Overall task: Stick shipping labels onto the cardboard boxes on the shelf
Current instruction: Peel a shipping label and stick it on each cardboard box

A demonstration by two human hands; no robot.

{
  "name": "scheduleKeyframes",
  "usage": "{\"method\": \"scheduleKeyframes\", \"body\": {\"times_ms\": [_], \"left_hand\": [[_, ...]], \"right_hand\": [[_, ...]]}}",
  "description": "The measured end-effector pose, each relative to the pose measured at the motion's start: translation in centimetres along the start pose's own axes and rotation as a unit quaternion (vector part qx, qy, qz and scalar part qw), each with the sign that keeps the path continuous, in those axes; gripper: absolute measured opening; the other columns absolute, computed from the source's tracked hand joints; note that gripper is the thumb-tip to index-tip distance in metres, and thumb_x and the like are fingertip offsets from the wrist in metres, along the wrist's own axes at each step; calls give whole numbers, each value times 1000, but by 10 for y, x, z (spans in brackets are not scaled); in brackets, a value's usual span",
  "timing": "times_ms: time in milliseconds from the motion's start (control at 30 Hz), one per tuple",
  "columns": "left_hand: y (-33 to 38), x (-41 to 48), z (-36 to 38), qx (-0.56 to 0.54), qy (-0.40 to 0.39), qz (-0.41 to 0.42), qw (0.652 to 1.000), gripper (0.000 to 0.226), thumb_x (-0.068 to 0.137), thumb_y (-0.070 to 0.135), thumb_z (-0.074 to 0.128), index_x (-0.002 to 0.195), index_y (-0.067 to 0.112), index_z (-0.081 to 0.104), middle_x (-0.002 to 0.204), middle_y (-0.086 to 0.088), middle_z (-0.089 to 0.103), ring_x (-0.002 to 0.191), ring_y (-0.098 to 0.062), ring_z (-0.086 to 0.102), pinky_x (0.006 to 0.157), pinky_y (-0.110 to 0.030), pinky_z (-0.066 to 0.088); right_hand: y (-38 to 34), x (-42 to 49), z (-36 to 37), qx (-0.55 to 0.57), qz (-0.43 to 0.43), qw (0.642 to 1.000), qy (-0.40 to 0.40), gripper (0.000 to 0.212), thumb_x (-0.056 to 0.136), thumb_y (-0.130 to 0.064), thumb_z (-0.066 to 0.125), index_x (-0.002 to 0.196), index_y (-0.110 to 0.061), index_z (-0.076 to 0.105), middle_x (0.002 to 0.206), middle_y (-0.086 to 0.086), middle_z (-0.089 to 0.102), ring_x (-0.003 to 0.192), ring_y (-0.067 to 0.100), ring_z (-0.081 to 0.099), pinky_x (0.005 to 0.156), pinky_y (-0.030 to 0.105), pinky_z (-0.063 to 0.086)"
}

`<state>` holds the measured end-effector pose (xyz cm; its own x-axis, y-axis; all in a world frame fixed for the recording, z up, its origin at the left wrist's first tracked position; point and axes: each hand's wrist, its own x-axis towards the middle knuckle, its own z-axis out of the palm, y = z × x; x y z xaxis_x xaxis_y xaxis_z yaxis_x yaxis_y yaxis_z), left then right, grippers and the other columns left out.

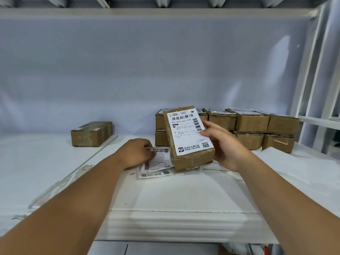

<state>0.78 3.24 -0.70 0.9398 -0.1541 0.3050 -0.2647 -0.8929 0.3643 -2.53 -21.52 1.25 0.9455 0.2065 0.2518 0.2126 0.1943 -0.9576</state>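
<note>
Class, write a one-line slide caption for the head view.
Right hand holds a labelled cardboard box while the left hand rests on loose shipping labels on the shelf.

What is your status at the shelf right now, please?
Right hand grips labelled box, tilted up. Left hand on loose labels, grip unclear. Stacked boxes close behind.

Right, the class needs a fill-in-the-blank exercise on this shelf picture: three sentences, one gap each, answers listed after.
1. The left hand lies on loose labels while the right hand grips a cardboard ____.
2. Behind the held box, the labelled boxes are stacked ____ layers high.
3. One lone box sits apart on the shelf, toward its ____ side.
Missing words: box; two; left.
</note>
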Motion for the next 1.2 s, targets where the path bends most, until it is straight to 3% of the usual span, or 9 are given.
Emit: {"method": "scheduleKeyframes", "body": {"times_ms": [133, 300, 400, 533, 633, 700, 867, 1067, 1200], "left_hand": [[22, -12, 0, -70, -39, 46, 996, 25, 87, 47, 55, 104, 31, 64, 100, 13, 63, 88, -4, 58, 71, -21, 43], [34, -14, 8, -40, -35, 90, 995, 19, 84, 32, 60, 97, 19, 68, 92, 2, 68, 78, -11, 59, 69, -25, 46], [36, -15, 10, -54, -27, 122, 991, 9, 83, 29, 62, 92, 27, 65, 87, 10, 64, 76, -3, 57, 66, -19, 45], [40, -15, 6, -145, 5, 147, 978, 12, 88, 26, 59, 81, 35, 61, 78, 17, 59, 67, 8, 51, 57, -7, 35], [40, -8, 2, -243, 37, 108, 963, 15, 92, 28, 54, 87, 22, 67, 83, 5, 65, 78, -10, 59, 71, -24, 43], [40, -4, -4, -343, 71, 47, 935, 30, 97, 36, 44, 88, 16, 66, 82, 0, 65, 79, -17, 59, 72, -29, 44], [47, -8, -17, -599, 49, -49, 798, 40, 102, 38, 31, 91, 17, 63, 90, -9, 68, 75, -21, 65, 70, -31, 54], [36, -11, -22, -562, 278, -46, 778, 42, 96, 53, 31, 116, 22, 53, 95, 0, 65, 88, -19, 64, 71, -30, 52], [29, -12, -27, -580, 304, -37, 755, 28, 96, 42, 43, 116, 24, 51, 90, 11, 62, 86, -12, 63, 64, -25, 50]], "right_hand": [[-1, 0, 0, 12, -7, 1000, 4, 40, 90, -8, 51, 125, -25, 58, 109, 5, 72, 110, 28, 64, 79, 36, 48], [-4, -2, 2, 33, -7, 999, 1, 33, 92, -12, 49, 121, -23, 61, 109, 4, 72, 95, 21, 67, 60, 26, 53], [-6, -3, 2, 68, -8, 998, -1, 24, 94, -15, 47, 109, -21, 65, 105, 2, 73, 86, 16, 68, 61, 24, 53], [-10, -7, 2, 81, -20, 996, 10, 28, 94, -16, 48, 117, -21, 62, 107, 1, 72, 88, 16, 69, 66, 25, 53], [-13, -5, 6, 82, -34, 995, 36, 33, 93, -11, 49, 123, -22, 59, 108, 2, 72, 89, 17, 69, 65, 24, 55], [-15, 0, 16, 64, -35, 996, 49, 29, 93, -10, 50, 117, -23, 61, 101, 0, 74, 86, 17, 69, 64, 25, 53], [-21, 26, 52, 61, -41, 994, 81, 30, 92, -11, 48, 116, -20, 62, 110, 6, 71, 100, 25, 66, 82, 37, 51], [-25, 54, 95, 153, -78, 982, 81, 35, 90, -5, 46, 112, -26, 63, 107, 5, 72, 91, 25, 70, 75, 38, 56], [-19, 69, 120, 139, -102, 982, 76, 27, 93, -10, 48, 102, -29, 65, 107, 6, 72, 92, 24, 69, 82, 40, 54]]}}
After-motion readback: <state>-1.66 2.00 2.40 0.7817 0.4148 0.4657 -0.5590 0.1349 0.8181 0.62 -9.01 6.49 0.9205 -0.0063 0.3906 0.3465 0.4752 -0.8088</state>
